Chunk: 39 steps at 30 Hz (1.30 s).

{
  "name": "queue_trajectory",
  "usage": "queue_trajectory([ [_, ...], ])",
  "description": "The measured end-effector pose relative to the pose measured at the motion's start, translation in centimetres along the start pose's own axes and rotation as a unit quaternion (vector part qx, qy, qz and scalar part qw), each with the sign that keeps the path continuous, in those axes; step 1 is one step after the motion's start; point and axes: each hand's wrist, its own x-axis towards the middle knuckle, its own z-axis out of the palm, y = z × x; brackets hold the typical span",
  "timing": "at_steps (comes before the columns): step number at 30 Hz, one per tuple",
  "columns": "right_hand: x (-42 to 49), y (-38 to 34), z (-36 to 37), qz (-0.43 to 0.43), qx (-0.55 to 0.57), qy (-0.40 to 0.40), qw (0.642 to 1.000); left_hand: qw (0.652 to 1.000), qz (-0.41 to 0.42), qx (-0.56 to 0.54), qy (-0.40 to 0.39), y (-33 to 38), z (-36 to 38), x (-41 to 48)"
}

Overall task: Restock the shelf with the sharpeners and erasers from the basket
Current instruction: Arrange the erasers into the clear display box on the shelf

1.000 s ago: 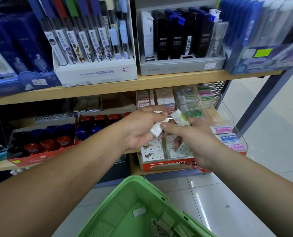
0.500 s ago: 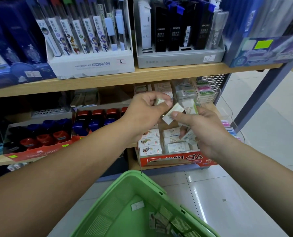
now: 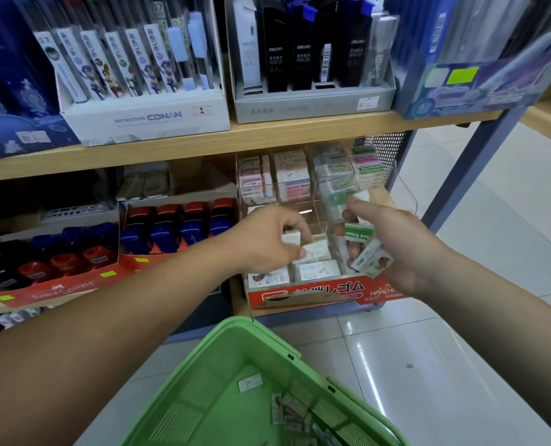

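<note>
Stands before the shelf, with both arms stretched toward the eraser section at 3 o'clock on the lower board.

Pinches one white eraser with the left hand, fingers curled closely around it. Holds it just over the red eraser box, above the rows of white erasers lying flat inside.

Grips a bunch of erasers with the right hand, at 3 o'clock from the left hand, near it but apart. Keeps the fingers half curled and the palm turned toward 9 o'clock, with a green "Hard Eraser" label on the top pack. Cannot tell the exact number of packs. Pinches also one green-and-white pack, blurred, between thumb and forefinger, close before the clear compartments at 12 o'clock from the red box.

At 6 o'clock of the view, the green basket, with several small packs on its bottom toward the 5 o'clock corner.

At 9 o'clock from the hands, a red tray with red and blue items in rows. Cannot tell surely whether these are sharpeners.

On the upper board at 12 o'clock, a white Conan box and a grey tray of black cases.
</note>
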Motion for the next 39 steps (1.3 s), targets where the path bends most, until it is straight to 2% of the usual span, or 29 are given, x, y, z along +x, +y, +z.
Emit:
queue_trajectory([
  [5,-0.3,0.2,-0.6,0.023,0.006,-0.036,0.999,0.997,0.022,0.055,0.043,0.4,0.6,0.4],
  [10,-0.4,0.1,-0.8,0.008,-0.023,-0.055,0.998,0.994,0.049,0.095,0.015,0.5,0.2,0.4],
  [11,-0.4,0.2,-0.6,0.004,-0.022,-0.063,0.998,0.997,0.044,0.064,0.017,0.4,0.0,0.3],
  [13,-0.5,0.3,-0.3,-0.003,-0.023,-0.073,0.997,0.994,-0.011,-0.110,0.016,0.3,-0.4,0.1],
  [15,-0.6,0.4,-0.1,-0.014,-0.023,-0.075,0.997,0.935,-0.082,-0.346,-0.010,0.6,-0.9,-0.1],
  [16,-0.6,0.5,0.1,-0.018,-0.023,-0.074,0.997,0.903,-0.101,-0.418,-0.012,0.8,-1.1,-0.2],
  [17,-0.7,0.5,0.3,-0.020,-0.023,-0.074,0.997,0.887,-0.108,-0.449,-0.009,0.8,-1.2,-0.1],
  [21,-0.8,0.6,0.8,-0.039,-0.033,-0.086,0.995,0.903,-0.079,-0.423,0.007,0.5,-1.0,0.0],
  [28,-0.4,1.1,0.5,-0.067,-0.060,-0.076,0.993,0.877,-0.072,-0.474,0.023,0.7,-0.3,0.2],
  [30,-0.4,1.1,0.5,-0.076,-0.050,-0.066,0.994,0.886,-0.077,-0.457,0.004,0.7,-0.2,0.2],
  [32,-0.5,1.0,0.5,-0.083,-0.034,-0.058,0.994,0.912,-0.070,-0.405,-0.015,0.9,-0.1,0.2],
  [34,-0.4,0.9,0.5,-0.069,-0.014,-0.039,0.997,0.935,-0.049,-0.350,0.006,1.0,0.0,0.3],
  [37,-0.7,0.4,0.1,-0.013,0.015,-0.046,0.999,0.992,0.034,-0.107,0.065,0.2,0.3,0.8],
  [39,-1.1,0.0,0.2,0.023,0.081,-0.084,0.993,0.994,0.072,0.023,0.075,-0.2,0.9,1.2],
])
